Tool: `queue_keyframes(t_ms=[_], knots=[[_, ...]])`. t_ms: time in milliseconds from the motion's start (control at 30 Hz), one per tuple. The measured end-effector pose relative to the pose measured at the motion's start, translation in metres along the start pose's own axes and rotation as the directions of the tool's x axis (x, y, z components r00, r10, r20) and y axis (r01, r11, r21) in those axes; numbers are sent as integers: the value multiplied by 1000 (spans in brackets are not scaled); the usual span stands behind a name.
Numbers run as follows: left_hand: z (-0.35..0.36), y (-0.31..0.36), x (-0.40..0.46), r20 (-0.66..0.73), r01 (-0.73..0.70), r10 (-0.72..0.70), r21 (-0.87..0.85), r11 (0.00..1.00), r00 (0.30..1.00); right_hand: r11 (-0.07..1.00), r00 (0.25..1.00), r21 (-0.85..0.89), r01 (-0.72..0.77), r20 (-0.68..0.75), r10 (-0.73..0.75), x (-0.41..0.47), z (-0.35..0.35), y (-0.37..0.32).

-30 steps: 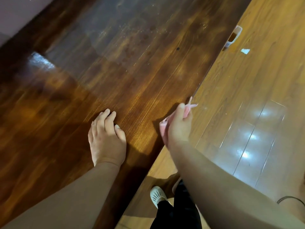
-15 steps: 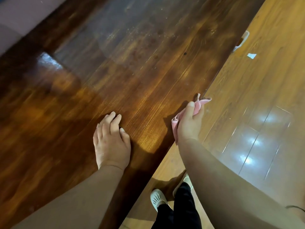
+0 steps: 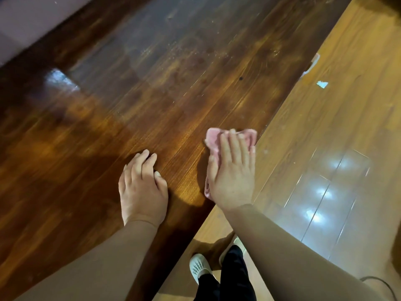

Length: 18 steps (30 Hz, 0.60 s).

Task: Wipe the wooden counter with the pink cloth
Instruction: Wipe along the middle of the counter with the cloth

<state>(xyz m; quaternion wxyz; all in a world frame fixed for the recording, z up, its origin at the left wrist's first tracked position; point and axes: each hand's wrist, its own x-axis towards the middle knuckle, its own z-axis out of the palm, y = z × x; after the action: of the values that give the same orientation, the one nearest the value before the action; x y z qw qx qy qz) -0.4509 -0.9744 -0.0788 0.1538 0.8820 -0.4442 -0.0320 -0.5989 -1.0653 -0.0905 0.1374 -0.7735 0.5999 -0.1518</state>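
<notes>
While flat on the wooden counter [image 3: 152, 88], right hand [image 3: 233, 170] atop pink cloth [image 3: 213, 139].

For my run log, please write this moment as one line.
step: wiping | right hand: flat on crumpled pink cloth, near edge of dark wooden counter | left hand: rests on counter | dusty specks ahead

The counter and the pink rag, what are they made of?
The counter looks like dark wood with a glossy finish: grain lines run along it and light reflects off it. It could be a veneer. The pink cloth under the right hand looks like soft fabric, since it bunches into folds; which kind is unclear.
</notes>
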Motion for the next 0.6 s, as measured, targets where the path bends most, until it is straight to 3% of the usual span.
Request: queue_keyframes(t_ms=[100,167,367,500,600], knots=[[1,0,1,-2,4,-4,3,1000,1000,949,945,-22,315,100,-311,0,-7,17],[2,-1,1,-11,-17,17,12,1000,1000,915,904,-34,402,174,-390,25,-11,26],[4,-3,1,-17,-34,35,26,999,999,966,981,-199,165,135,-140,59,-3,-1],[5,-5,2,-25,-30,31,31,999,999,948,944,-96,305,160,-288,14,-7,-2],[5,-5,3,-20,-27,28,33,999,999,920,904,-79,384,236,-357,32,-5,-2]])
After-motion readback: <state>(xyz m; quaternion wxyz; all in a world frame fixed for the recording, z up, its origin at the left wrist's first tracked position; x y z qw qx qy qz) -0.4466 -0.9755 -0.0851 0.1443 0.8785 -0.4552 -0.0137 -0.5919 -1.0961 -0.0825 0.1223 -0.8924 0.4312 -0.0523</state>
